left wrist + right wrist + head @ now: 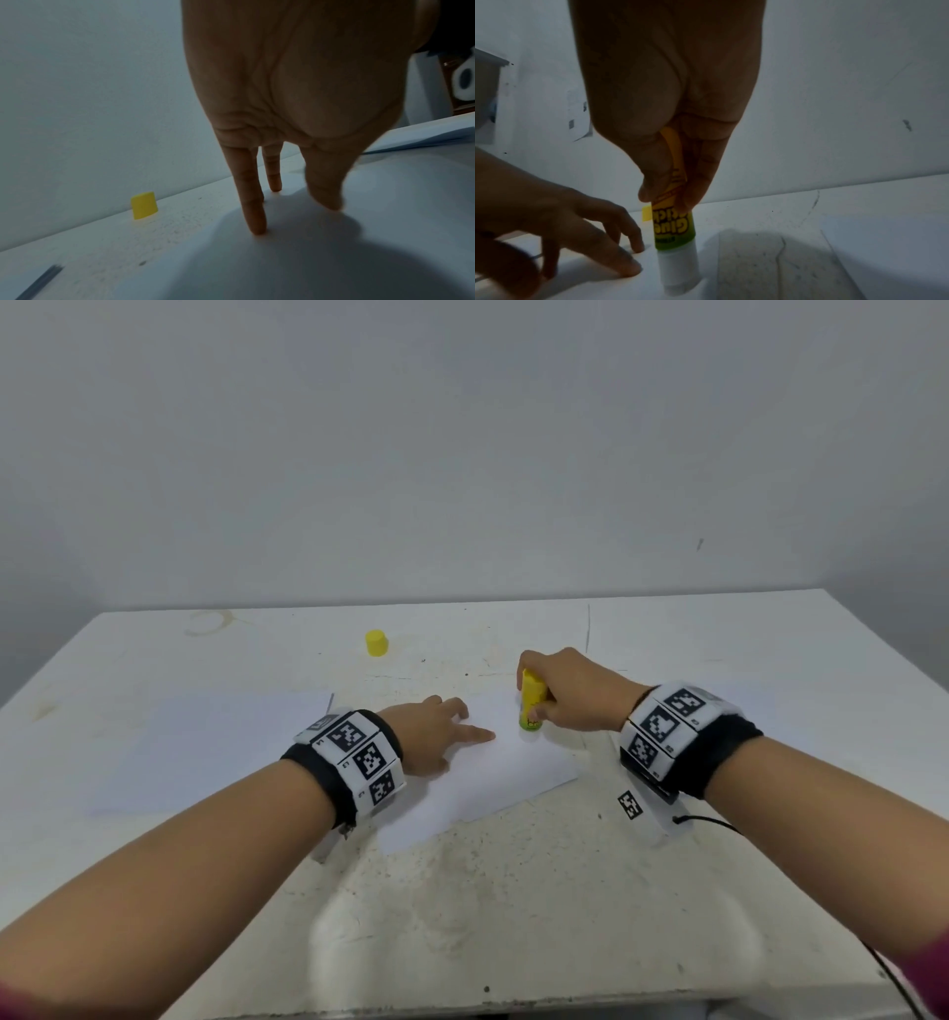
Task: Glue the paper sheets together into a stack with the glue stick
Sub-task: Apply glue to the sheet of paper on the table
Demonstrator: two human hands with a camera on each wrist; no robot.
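My right hand grips a yellow-green glue stick upside down, its white tip pressed on a white paper sheet near the sheet's far right corner. My left hand rests on that same sheet with fingers spread and straight, fingertips touching the paper. A second pile of white sheets lies to the left. The glue stick's yellow cap stands upright at the back of the table, also seen as the cap in the left wrist view.
The worn white table meets a plain grey wall at its far edge. A black cable trails from my right wristband. Another white sheet lies to the right in the right wrist view.
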